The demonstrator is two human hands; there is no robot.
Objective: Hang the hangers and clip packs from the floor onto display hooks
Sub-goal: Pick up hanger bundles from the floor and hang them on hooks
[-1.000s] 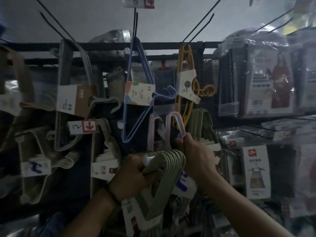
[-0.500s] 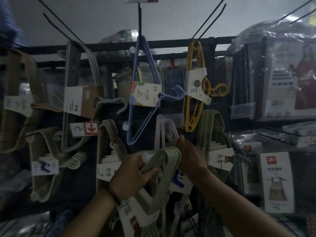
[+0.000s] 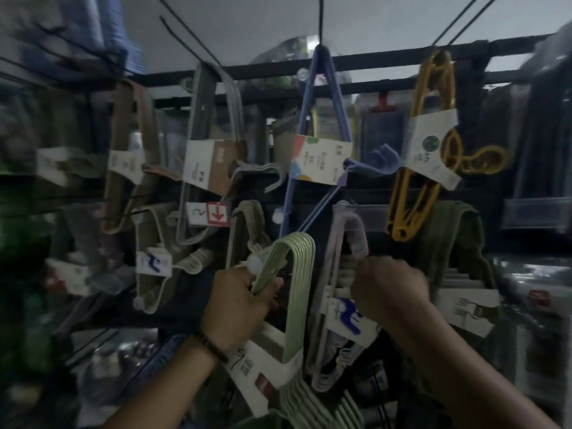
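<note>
Black rack bar across upper frame, grey wall above. Left grip curled round green hangers; right grip clenched on pink hangers, lower centre.

One view is given, taken from head height behind and above the left hand and right hand. It is aimed forward and slightly upward at the display rack, which is seen from close, just beyond both hands.
</note>
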